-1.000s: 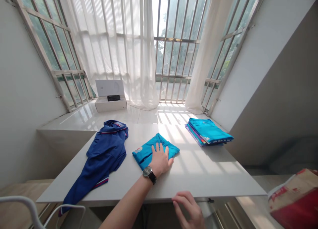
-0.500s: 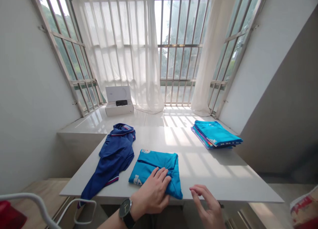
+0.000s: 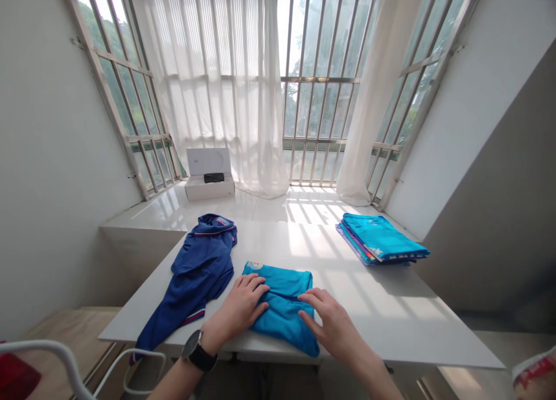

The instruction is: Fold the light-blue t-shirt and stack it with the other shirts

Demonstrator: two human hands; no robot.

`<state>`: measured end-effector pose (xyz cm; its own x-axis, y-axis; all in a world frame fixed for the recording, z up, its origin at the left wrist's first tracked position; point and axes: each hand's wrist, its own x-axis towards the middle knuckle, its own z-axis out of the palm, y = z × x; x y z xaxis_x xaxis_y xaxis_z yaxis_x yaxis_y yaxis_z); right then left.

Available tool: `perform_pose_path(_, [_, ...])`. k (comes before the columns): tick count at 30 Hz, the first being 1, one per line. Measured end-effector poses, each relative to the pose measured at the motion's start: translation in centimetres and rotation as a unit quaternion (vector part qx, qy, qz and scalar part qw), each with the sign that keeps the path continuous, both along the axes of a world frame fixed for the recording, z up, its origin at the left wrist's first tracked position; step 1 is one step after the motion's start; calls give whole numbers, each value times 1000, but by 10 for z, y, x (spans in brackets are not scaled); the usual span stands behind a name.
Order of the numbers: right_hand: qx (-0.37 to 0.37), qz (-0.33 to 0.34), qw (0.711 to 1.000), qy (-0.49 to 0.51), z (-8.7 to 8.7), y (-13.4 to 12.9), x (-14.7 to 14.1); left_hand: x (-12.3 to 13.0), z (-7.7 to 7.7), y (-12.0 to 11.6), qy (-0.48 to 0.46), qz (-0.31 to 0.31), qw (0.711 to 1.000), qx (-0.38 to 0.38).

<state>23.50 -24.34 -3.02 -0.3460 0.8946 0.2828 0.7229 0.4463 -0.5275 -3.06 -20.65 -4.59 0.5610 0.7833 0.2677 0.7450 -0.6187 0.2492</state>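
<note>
We have a turquoise T-shirt [image 3: 284,287] folded into a loose, soft bundle on the white desk [image 3: 373,325]. It lies near the middle of the desk's width, with its near corner almost at the near edge. Our left grip [image 3: 238,306] and our right grip [image 3: 332,319] both rest on it, open and flat with fingers spread. They press down on the cloth without closing on it. The left one covers the bundle's left side, below a wristwatch [image 3: 198,351] on that wrist, and the right one covers its right side.

The shirt looks light and limp, and its smooth knit would probably slide easily on the glossy desktop and over its own folds. It seems unlikely to hold a shape unless pressed. Flat palms look like the surest way to steady it. For lifting, the better hold would likely be a pinch through all the layers along a folded edge, with fingers slipped underneath so the bundle doesn't fall open.

The near edge leaves the least margin, since cloth pushed that way could slip over it. On the left, a crumpled navy polo shirt [image 3: 200,267] lies just beside our left grip, its long tail reaching toward the near edge. On the right, bare desk runs between the bundle and a stack of folded shirts [image 3: 382,238], which gives us the most open room.
</note>
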Motion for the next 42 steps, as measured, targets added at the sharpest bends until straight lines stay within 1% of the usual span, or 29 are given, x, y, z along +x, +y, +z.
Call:
perform_pose_path(3, [-35, 41, 993, -105, 2, 22, -13, -1, -8, 4, 10, 24, 1000, -3])
perform_pose_path(5, [-48, 60, 986, -146, 1, 40, -16, 4, -11, 10, 21, 37, 999, -5])
perform_pose_path(7, [-57, 70, 982, -168, 1, 61, -14, 12, -12, 21, 40, 47, 998, -2])
perform_pose_path(9, [-67, 71, 981, -169, 2, 86, -8, 23, -10, 39, 66, 53, 996, 6])
perform_pose_path(13, [-115, 65, 985, -113, 1, 139, 10, 42, 2, 81, 125, 55, 991, 11])
perform_pose_path(15, [-131, 69, 984, -94, -3, 159, 19, 47, 9, 100, 135, 41, 990, 7])
perform_pose_path(17, [-134, 77, 986, -57, -10, 172, 28, 46, 11, 114, 124, 19, 992, 3])
perform_pose_path(19, [-135, 87, 987, 4, -19, 176, 35, 41, 9, 124, 96, -1, 995, 2])
perform_pose_path(21, [-135, 93, 985, 48, -26, 176, 37, 36, 2, 129, 60, -10, 998, 5])
perform_pose_path(24, [-117, 85, 989, 44, -33, 173, 35, 32, -9, 130, 14, -7, 1000, 10])
perform_pose_path(26, [-104, 71, 992, 28, -35, 173, 32, 31, -12, 129, 0, -4, 1000, 7])
perform_pose_path(30, [-111, 67, 991, 10, -36, 174, 30, 33, -10, 126, -1, -4, 1000, 3])
perform_pose_path(36, [-122, 66, 990, 17, -32, 171, 31, 33, -7, 127, 4, -1, 1000, 4])
perform_pose_path(42, [-105, 57, 993, 21, -27, 167, 29, 20, 0, 131, 12, 14, 1000, 2])
